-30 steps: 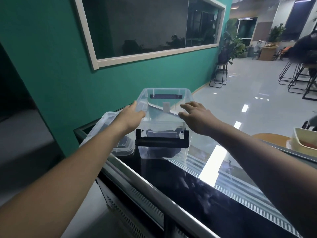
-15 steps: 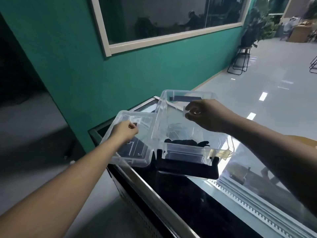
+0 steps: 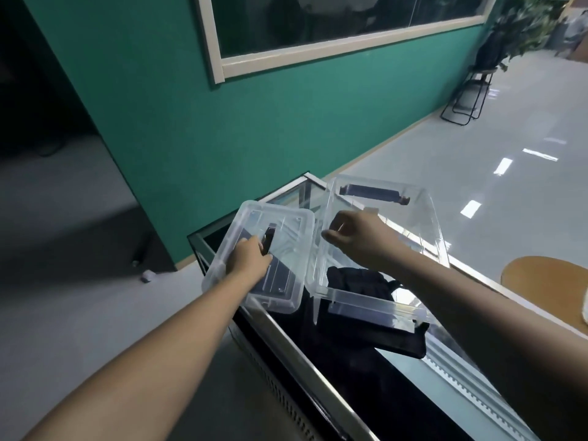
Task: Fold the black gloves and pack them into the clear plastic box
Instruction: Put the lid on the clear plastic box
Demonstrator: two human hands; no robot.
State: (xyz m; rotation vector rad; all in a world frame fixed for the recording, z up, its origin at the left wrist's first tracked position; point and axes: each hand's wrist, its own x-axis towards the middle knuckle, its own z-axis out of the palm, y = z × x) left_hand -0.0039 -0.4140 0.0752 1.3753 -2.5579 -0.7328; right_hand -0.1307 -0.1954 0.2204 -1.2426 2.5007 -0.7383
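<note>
Left hand [image 3: 248,264] gripping clear lid [image 3: 288,226], just beside clear plastic box [image 3: 416,221] on glass counter [image 3: 346,389]. Right hand [image 3: 361,238] curled at box's left wall, can't tell if gripping. Black gloves [image 3: 356,281] bundled inside box.

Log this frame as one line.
stage: black gloves in clear plastic box, lid off | left hand: grips lid beside box | right hand: at box wall nearest lid, grip unclear | support: glass counter

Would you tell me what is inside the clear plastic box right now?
Black fabric gloves lie on the floor of the clear plastic box, below the right hand. The forearm covers their far part.
</note>
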